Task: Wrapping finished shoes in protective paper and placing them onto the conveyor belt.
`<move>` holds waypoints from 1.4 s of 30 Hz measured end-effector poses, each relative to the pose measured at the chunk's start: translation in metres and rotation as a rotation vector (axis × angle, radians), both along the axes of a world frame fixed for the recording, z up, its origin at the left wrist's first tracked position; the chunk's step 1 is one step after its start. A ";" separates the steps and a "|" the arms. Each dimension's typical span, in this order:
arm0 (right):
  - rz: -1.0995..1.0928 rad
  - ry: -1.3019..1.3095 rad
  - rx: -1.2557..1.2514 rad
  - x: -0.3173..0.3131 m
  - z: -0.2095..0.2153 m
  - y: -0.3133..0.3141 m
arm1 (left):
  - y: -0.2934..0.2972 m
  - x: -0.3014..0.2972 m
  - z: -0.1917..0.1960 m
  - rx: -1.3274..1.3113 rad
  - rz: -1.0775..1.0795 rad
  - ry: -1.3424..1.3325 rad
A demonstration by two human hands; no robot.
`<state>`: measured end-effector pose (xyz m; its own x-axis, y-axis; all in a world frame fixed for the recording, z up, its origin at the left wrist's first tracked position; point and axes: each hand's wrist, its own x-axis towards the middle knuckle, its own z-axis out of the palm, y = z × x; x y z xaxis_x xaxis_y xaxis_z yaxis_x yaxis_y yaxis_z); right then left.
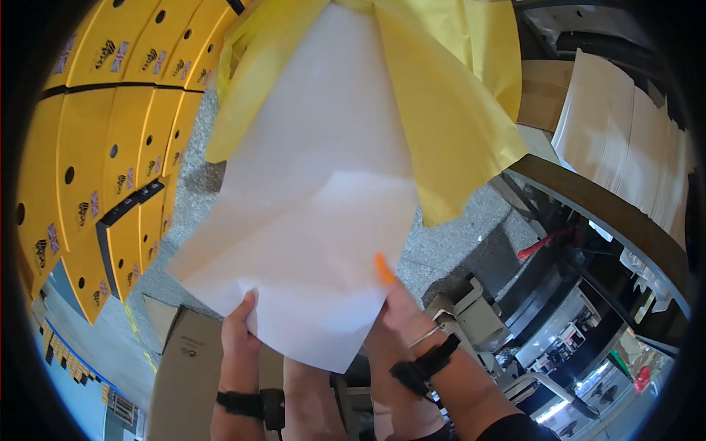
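Note:
A large white sheet of paper (316, 213) spreads out in front of me, its near edge hanging over my lap. My left hand (239, 327) pinches that near edge at its left, thumb on top. At the right edge my right hand (401, 303) grips the same sheet, an orange finger cover (384, 269) on its thumb; the fingers beneath the paper are hidden. Yellow sheeting (448, 103) drapes along the far right side of the white sheet, and more yellow sheeting (268, 66) hangs at its far left. Dark straps circle both my wrists.
Yellow box files (95, 147) with round holes stand stacked at the left. Near them is a cardboard box (187, 360). To the right, a stack of white paper (618, 125) rests by a dark curved table edge (603, 213). A light-coloured chair or machine part (471, 323) stands below it.

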<state>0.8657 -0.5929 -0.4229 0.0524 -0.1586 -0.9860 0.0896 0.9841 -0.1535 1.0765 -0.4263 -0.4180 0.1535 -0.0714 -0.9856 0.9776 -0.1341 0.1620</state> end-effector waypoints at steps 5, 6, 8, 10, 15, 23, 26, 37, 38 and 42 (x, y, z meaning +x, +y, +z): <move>-0.218 -0.181 -0.015 -0.022 -0.090 -0.077 | 0.015 0.010 0.054 0.052 -0.034 -0.131; -0.169 -0.126 -0.060 -0.028 -0.110 -0.091 | 0.013 0.013 0.065 0.060 -0.039 -0.096; -0.090 -0.037 -0.141 -0.033 -0.149 -0.108 | 0.033 0.026 0.086 0.114 -0.126 -0.124; -0.107 -0.136 -0.126 -0.031 -0.181 -0.119 | 0.057 0.045 0.115 0.163 -0.196 -0.136; -0.143 -0.360 -0.123 -0.021 -0.195 -0.154 | 0.067 0.077 0.192 0.469 -0.295 -0.188; 0.027 -0.160 -0.067 -0.006 -0.128 -0.126 | 0.075 0.099 0.274 0.645 -0.445 -0.346; 0.022 -0.119 -0.111 0.009 -0.047 -0.087 | 0.047 0.105 0.327 0.760 -0.516 -0.420; -0.101 0.237 -0.099 -0.086 0.209 0.032 | -0.041 0.109 0.479 0.200 -0.862 -0.578; -0.157 0.176 -0.141 -0.098 0.220 0.055 | -0.041 0.113 0.485 0.208 -0.903 -0.555; -0.515 0.243 -0.421 -0.128 0.270 0.122 | -0.050 0.119 0.493 0.170 -1.111 -0.511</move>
